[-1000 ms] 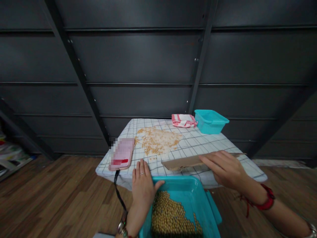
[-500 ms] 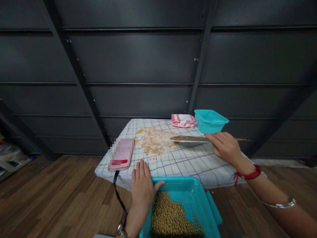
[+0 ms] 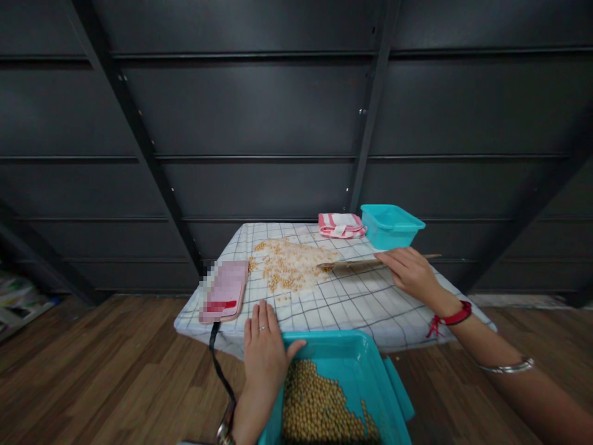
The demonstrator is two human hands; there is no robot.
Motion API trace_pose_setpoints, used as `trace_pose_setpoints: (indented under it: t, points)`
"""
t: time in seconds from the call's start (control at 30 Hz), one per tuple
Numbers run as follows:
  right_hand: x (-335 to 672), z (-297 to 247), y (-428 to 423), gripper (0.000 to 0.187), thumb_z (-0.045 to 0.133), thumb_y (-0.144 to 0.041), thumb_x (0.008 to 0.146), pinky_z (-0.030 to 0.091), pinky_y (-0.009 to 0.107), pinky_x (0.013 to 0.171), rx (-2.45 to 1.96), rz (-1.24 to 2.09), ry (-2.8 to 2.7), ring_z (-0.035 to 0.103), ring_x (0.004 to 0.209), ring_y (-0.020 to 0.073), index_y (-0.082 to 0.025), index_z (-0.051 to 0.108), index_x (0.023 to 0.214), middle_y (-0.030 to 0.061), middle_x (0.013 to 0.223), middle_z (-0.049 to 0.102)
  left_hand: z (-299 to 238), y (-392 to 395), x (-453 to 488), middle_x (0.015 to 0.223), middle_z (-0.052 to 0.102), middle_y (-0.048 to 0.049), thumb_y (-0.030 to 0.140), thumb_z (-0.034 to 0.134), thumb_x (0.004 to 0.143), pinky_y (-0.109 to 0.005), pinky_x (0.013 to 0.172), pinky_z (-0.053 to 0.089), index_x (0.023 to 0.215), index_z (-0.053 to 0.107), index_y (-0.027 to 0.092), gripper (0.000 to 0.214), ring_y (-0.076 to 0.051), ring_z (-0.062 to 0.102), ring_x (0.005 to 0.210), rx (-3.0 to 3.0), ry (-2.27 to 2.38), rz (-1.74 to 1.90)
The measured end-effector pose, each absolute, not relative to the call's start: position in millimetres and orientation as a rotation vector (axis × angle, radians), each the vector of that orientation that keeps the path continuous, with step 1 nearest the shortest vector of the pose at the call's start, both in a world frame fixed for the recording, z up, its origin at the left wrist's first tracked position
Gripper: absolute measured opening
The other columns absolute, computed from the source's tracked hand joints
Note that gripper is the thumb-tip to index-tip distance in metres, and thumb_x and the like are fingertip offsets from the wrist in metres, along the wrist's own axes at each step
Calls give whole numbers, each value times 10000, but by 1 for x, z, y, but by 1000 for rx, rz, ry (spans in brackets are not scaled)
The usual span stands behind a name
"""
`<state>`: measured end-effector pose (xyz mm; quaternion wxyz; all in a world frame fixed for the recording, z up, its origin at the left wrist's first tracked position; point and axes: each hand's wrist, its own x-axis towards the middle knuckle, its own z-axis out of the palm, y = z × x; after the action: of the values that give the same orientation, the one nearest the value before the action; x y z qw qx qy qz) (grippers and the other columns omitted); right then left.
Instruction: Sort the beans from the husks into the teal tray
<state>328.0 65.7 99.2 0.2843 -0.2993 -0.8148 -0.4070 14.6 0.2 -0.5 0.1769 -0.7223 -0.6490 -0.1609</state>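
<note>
My right hand [image 3: 414, 272] grips a thin, flat wooden strip [image 3: 354, 266] above the right side of the cloth. Its far tip reaches the edge of a spread of pale grains and yellow beans [image 3: 291, 266]; whether it touches the cloth, I cannot tell. My left hand [image 3: 264, 346] lies flat, fingers extended at the table's front edge and thumb over the rim of a turquoise tub [image 3: 365, 346]. Many round, yellowish-brown beans [image 3: 319, 402] lie inside that tub, mostly in its left and near part.
A checked white cloth [image 3: 365, 303] covers the table. At the back stand a smaller turquoise container [image 3: 393, 227] and a folded pink-and-white cloth [image 3: 341, 225]. A pink phone [image 3: 229, 287] with a black strap lies on the left. Behind rises a dark panelled wall [image 3: 250, 111].
My right hand has shifted slightly left, and the wooden strip has turned, its tip a little lower and nearer the beans' edge. My left hand stays by the tub.
</note>
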Motion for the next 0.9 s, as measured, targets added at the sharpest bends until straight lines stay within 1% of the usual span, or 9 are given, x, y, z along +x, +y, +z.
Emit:
trace_pose_setpoints:
  t: [0.2,0.37,0.5,0.67,0.8,0.9]
  points:
    - [330,101,60,448,375,14,692,404,317,644,-757,-1064,-2180,541,734,187,-170,506,1079,59,802,622,0,0,17,1295,448,-261,694,367,703,-486,955,378,1241,415,-23,898,-350,420,1195,-2038,-1841,-441]
    - [334,100,72,433,375,12,676,400,322,632,-823,-1102,-2160,546,715,191,-157,534,1042,61,771,622,-4,1,19,1297,447,-262,696,351,708,-481,965,362,1232,425,-24,893,-349,412,1202,-2026,-1837,-467]
    - [334,98,77,395,379,10,698,402,313,629,-820,-1097,-2184,551,704,180,-165,549,1008,55,763,626,-7,2,19,1285,461,-261,708,332,706,-483,956,367,1232,426,-22,905,-348,424,1190,-2007,-1806,-474]
    - [334,97,67,401,377,8,704,414,314,634,-769,-1064,-2204,550,722,183,-156,532,1035,66,786,629,-7,3,18,1280,470,-254,721,343,691,-470,954,375,1221,446,-9,908,-345,430,1187,-1989,-1793,-468]
    - [334,99,62,456,362,5,690,425,323,652,-740,-1012,-2207,557,734,182,-173,517,1080,58,795,626,-5,3,19,1286,460,-260,715,341,697,-483,957,371,1228,440,-5,900,-346,423,1194,-2007,-1804,-464]
    - [332,99,64,444,370,2,695,428,325,651,-746,-1020,-2192,564,739,183,-177,525,1072,60,806,631,-3,2,19,1294,454,-255,703,354,702,-481,964,367,1232,439,2,882,-348,415,1202,-2025,-1832,-460]
